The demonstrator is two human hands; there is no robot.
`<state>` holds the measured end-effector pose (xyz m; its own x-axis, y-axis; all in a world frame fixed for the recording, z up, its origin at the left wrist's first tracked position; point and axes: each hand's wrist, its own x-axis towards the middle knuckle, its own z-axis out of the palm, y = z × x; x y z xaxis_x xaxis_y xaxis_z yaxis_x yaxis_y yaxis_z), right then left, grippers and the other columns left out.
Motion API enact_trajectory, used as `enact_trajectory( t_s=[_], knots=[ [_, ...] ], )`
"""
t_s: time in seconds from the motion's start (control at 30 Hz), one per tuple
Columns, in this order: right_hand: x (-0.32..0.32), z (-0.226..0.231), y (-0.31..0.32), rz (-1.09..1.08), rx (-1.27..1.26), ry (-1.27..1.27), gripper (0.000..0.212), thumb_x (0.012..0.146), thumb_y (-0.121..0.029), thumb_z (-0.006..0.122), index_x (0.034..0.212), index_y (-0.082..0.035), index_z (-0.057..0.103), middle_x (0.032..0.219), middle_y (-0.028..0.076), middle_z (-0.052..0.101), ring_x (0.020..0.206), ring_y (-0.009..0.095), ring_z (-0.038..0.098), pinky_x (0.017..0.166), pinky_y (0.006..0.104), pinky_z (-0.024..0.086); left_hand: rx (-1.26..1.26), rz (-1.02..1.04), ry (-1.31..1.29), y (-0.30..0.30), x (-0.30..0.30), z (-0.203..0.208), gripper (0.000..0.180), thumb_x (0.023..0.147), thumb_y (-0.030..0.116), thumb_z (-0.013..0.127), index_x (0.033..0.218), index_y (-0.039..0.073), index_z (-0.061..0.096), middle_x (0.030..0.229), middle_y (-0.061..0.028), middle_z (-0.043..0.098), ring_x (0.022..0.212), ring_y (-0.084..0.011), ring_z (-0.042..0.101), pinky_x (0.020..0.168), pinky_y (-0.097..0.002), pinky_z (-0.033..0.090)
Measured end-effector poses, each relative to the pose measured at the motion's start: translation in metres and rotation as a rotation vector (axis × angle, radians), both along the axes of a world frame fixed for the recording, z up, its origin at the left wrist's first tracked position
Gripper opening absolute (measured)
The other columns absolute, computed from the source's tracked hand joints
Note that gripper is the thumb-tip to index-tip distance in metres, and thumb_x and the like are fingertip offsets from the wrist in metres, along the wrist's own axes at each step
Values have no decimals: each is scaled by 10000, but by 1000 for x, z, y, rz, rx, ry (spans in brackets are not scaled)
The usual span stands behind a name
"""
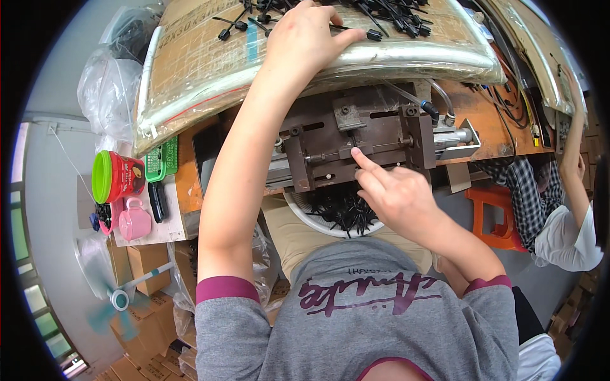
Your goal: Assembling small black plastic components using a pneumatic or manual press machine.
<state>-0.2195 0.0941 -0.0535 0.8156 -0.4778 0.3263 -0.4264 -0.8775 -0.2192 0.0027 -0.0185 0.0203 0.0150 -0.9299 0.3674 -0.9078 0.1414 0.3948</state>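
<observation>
My left hand (308, 35) reaches over a cardboard-backed tray (210, 70) wrapped in clear film. Its thumb stands apart from the fingers, beside a thin black plastic piece with a thick ribbed end (373, 35); some fingertips are hidden. My right hand (400, 197) is at a dark brown metal fixture (381, 114). Its index finger stretches out and touches the small block (347, 152) at the fixture's middle, under a grey metal clamp head (347, 115). The other fingers are half bent, with nothing visible in them. More black pieces (406, 16) lie heaped on the tray.
Below the fixture, a white basket (298, 216) holds many black pieces. An air cylinder (454, 138) and hoses (438, 95) sit at right. At left are a red-green tub (121, 176), pink cup (135, 220) and fan (119, 300). A co-worker's arm (574, 159) shows far right.
</observation>
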Motion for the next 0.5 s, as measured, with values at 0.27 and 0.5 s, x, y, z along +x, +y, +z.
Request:
enact_trajectory(
  t_s=[0.27, 0.5],
  knots=[
    [6, 88, -166, -376, -176, -423, 240, 888, -154, 707, 1082, -13, 697, 1084, 122, 685, 932, 253, 668, 798, 348, 519, -183, 141, -176, 5, -15, -20, 648, 806, 630, 674, 902, -4, 765, 958, -207, 683, 964, -338, 669, 927, -406, 525],
    [18, 76, -364, -258, 233, -313, 570, 971, -437, 609, 1371, -32, 582, 1311, 164, 654, 1167, 264, 623, 975, 380, 478, -291, -182, 172, 65, -29, 1, 239, 840, 231, 797, 978, 45, 742, 884, -80, 630, 796, -216, 641, 727, -351, 531]
  ],
)
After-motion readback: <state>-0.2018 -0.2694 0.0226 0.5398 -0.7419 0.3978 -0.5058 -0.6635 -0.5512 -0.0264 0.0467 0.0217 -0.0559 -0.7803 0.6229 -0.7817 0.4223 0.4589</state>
